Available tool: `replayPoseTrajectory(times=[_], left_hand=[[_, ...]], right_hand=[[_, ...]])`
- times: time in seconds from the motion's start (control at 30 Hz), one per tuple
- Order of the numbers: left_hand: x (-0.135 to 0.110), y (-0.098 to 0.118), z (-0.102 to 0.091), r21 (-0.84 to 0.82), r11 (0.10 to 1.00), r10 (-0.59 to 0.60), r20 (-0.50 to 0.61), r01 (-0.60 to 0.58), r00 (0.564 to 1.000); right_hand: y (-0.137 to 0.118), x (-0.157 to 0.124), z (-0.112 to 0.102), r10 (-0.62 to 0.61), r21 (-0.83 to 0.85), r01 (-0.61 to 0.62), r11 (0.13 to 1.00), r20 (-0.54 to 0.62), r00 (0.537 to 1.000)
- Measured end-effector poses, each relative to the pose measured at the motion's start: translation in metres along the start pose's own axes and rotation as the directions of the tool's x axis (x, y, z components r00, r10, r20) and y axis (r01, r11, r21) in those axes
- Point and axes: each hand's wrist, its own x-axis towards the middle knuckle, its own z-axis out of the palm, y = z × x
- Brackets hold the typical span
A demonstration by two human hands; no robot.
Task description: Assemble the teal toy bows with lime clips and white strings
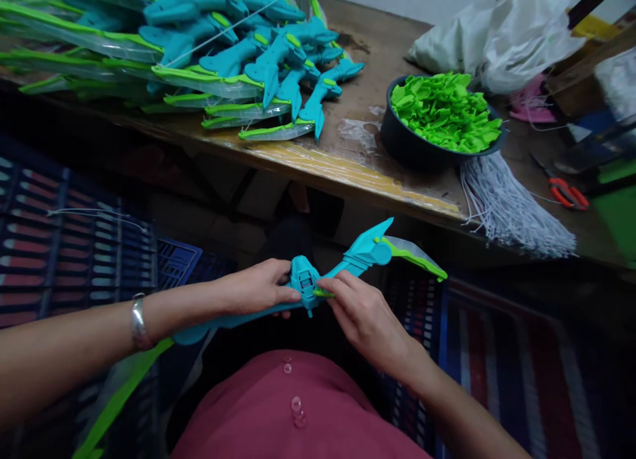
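Observation:
I hold a teal plastic toy bow with lime green tips across my lap, below the table edge. My left hand is closed around its middle grip. My right hand pinches a small green piece against the bow's centre block. A silver bracelet sits on my left wrist. One green-tipped limb points up to the right, the other runs down to the left past my arm.
On the wooden table lies a pile of finished teal and green bows. A dark bowl of green pieces stands to the right, with a bundle of white strings, red-handled scissors and a white plastic bag.

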Motion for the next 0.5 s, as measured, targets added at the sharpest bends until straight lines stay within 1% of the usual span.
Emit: replayPoseTrajectory(times=[0.07,0.13,0.2,0.3,0.4,0.5], left_hand=[[0.0006,0.0009,-0.0004,0.035,0.999,0.027,-0.005,-0.027,1.0],[0.0017,0.0015,-0.0015,0.076,0.996,0.052,-0.003,-0.052,0.999],[0.0033,0.0017,-0.0025,0.118,0.991,0.06,-0.003,-0.059,0.998],[0.0058,0.001,-0.0024,0.204,0.978,0.042,-0.009,-0.039,0.999],[0.0076,-0.0005,-0.0007,0.268,0.963,0.035,0.001,-0.034,0.999],[0.0087,-0.0015,0.001,0.283,0.958,0.029,0.019,-0.034,0.999]], right_hand=[[0.0013,-0.002,0.0003,0.033,0.082,-0.034,0.996,0.013,0.999],[0.001,-0.0037,0.0003,0.03,0.185,-0.028,0.982,-0.009,1.0],[-0.0005,-0.0051,0.0,0.04,0.291,-0.015,0.957,-0.079,0.996],[-0.0018,-0.0062,0.0002,0.101,0.371,-0.033,0.928,-0.167,0.981],[0.0007,-0.005,0.0029,0.157,0.458,-0.074,0.886,-0.146,0.977],[0.0053,-0.0023,0.0082,0.161,0.524,-0.064,0.849,-0.142,0.977]])
